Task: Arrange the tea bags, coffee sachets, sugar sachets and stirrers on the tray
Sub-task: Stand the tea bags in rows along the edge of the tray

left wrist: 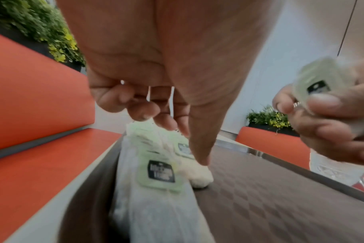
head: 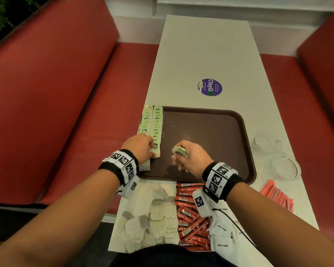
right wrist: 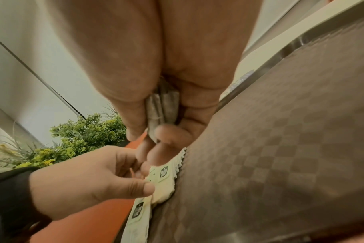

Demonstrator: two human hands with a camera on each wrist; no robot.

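Head view steeply down on the tray (head: 245, 132); both wrist views close, low, sharing its left edge.

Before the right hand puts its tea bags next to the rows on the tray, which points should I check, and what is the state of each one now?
1. Right hand grips a small stack of green-tagged tea bags: ok.
2. Left hand rests on the near end of the two rows of green-tagged tea bags, steadying them: ok.
3. Bare space on the brown plastic tray beside the rows: ok.
4. Rows straight along the tray's left edge: ok.
5. Number of bags in the held stack: cannot tell.
6. Red coffee sachets and red stirrers on the tray: not ok, both lie on the white table.
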